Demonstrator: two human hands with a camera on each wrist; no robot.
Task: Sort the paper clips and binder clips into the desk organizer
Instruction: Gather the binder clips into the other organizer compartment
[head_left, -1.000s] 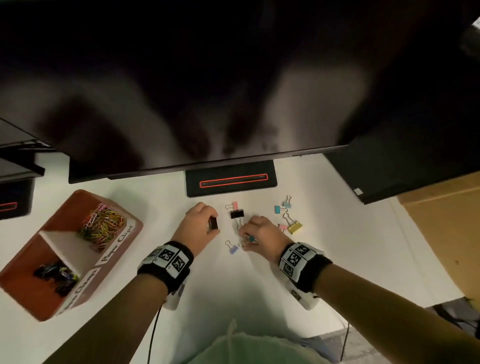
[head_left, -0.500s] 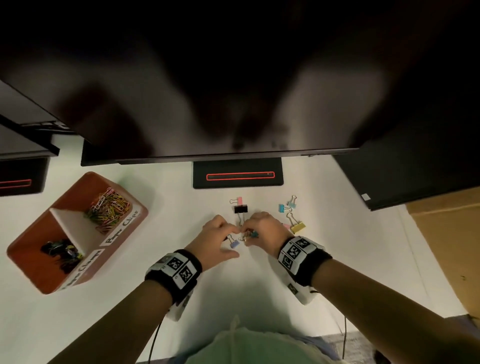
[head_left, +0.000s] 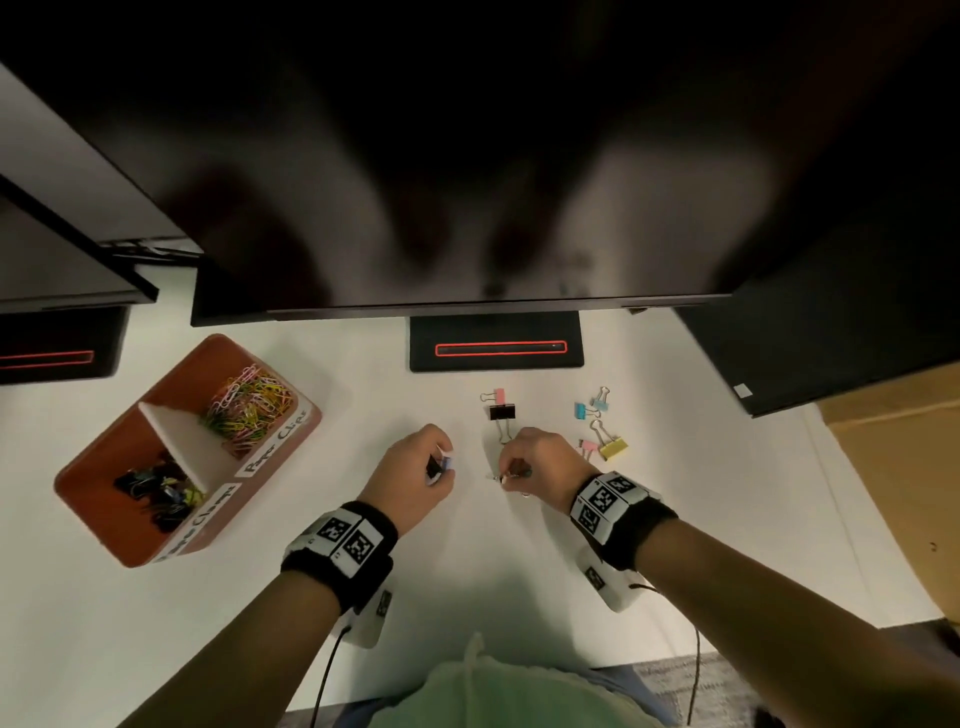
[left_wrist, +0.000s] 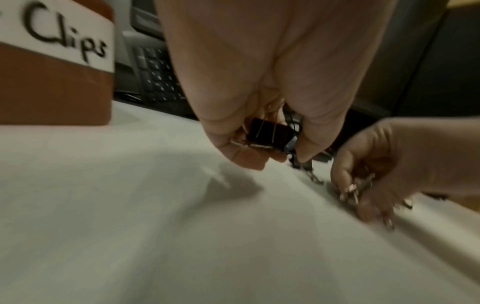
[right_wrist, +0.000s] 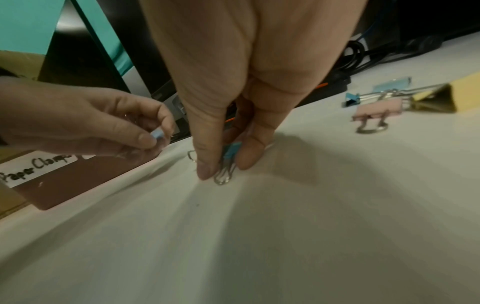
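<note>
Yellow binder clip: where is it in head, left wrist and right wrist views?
Head: yellow clip lies right of centre on the desk, just beyond the right hand.
Left wrist: not in view.
Right wrist: far right edge, upper part, behind a pink clip.
Shared landmark: the organizer, seen in all three views.

The head camera looks steeply down from above onto the white desk, taking in both forearms. Each wrist camera sits low and close over the desk, looking along its own palm; each also catches the opposite hand and the brown organizer.
</note>
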